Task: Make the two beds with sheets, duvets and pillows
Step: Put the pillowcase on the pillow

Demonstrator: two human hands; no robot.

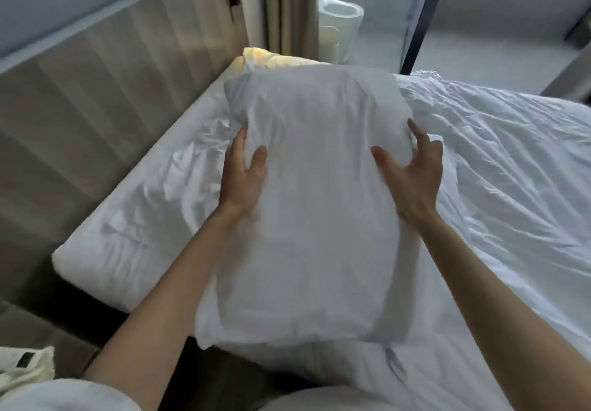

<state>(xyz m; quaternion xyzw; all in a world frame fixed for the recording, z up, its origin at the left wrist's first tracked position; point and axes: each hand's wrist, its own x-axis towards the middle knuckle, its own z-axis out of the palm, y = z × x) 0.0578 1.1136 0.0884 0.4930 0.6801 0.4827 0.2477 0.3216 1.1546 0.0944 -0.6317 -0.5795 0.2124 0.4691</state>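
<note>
Head view: left hand (244, 174) grips the pillow (316, 206) on one side, splayed right hand (414, 175) touches the other.

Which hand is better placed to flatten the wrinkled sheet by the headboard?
Left, likely: left hand is on the pillow's headboard side, beside the sheet; right hand is over the duvet.
</note>
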